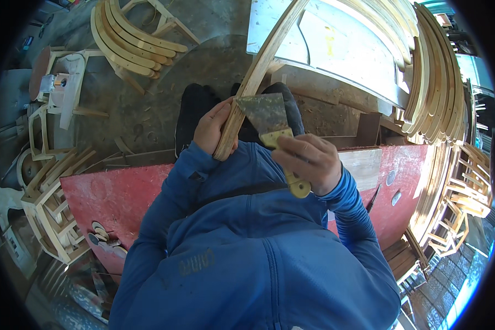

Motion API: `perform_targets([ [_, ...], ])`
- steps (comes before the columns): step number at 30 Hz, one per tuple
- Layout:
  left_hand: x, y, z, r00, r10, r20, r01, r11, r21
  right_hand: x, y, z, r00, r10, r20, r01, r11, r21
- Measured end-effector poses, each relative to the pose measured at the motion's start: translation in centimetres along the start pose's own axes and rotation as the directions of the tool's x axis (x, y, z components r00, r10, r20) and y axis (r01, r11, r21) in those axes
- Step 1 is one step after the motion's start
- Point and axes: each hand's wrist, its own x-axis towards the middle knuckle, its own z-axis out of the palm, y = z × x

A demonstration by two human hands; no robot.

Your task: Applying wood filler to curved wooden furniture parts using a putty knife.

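My left hand (pixel 213 127) is closed round the near end of a curved wooden strip (pixel 253 74), which runs up and away to the right over my lap. In my right hand (pixel 312 161) is a putty knife (pixel 267 113) with a yellow handle and a wide, stained metal blade. One corner of the blade meets the edge of the strip just beside my left fingers. The handle's rounded end, with a hole in it, sticks out below my right palm.
Curved wooden pieces (pixel 121 41) lie stacked at the far left. More bent strips (pixel 437 77) are piled at the right, beside a white-topped table (pixel 346 47). Wooden frames (pixel 55 212) stand at the left. A red bench (pixel 115 198) lies on both sides of me.
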Motion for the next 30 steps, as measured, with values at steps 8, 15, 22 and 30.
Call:
perform_targets([
  [8, 0.1, -0.1, -0.1, 0.999, -0.04, -0.005, 0.04, 0.998, 0.038, -0.9, 0.6, -1.3, 0.976, 0.138, -0.168, -0.127, 0.989, 0.071],
  [15, -0.3, 0.6, -0.6, 0.996, -0.08, 0.042, 0.078, 0.996, 0.043, -0.7, 1.0, -0.8, 0.963, 0.158, -0.22, -0.138, 0.985, 0.103],
  [22, -0.4, 0.3, -0.5, 0.995, -0.048, 0.092, 0.039, 0.994, 0.103, -0.3, 0.3, -0.8, 0.998, 0.029, -0.057, -0.031, 0.999, -0.032],
  [30, -1.3, 1.3, -1.0, 0.998, -0.009, 0.065, -0.001, 0.99, 0.139, -1.8, 1.6, -1.7, 0.951, 0.212, -0.224, -0.197, 0.976, 0.089],
])
